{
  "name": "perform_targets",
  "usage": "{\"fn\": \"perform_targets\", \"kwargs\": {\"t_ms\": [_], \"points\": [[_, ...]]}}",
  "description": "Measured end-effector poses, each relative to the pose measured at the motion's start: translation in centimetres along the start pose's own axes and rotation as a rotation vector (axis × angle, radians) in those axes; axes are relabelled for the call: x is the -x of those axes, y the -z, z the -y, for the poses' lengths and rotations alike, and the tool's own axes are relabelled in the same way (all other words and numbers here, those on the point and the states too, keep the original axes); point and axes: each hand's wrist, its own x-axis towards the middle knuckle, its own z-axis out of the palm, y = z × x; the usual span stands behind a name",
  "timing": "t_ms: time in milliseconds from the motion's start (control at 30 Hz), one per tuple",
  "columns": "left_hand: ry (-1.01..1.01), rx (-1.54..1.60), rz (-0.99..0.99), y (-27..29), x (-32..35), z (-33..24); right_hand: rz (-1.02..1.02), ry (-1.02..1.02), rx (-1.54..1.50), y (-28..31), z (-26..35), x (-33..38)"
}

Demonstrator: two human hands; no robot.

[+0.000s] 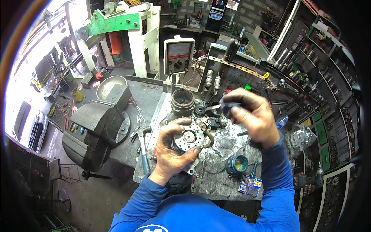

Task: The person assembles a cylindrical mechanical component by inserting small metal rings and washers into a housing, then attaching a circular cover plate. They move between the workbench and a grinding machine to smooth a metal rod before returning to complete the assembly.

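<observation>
Left hand [169,156] grips housing [189,136] | right hand [256,118] pinches dark piece [230,110] | risk: loose pinch could drop it onto bench [212,188] below that hand

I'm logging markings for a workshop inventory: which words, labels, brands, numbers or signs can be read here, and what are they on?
I don't copy out wording, only where it stands:
Blue shirt: white oval emblem, cut by the lower edge.
Analog meter: dial markings, too small to read.
Blue packet: print, too small to read.
Black panel at the back: label, too small to read.
</observation>
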Motion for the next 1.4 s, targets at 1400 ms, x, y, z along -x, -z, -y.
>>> {"fn": "perform_targets", "kwargs": {"t_ms": [1400], "points": [[0.112, -0.035, -0.025, 0.0, -0.1, -1.0, 0.573, 0.431, 0.642, -4.7, 1.9, -3.5]]}}
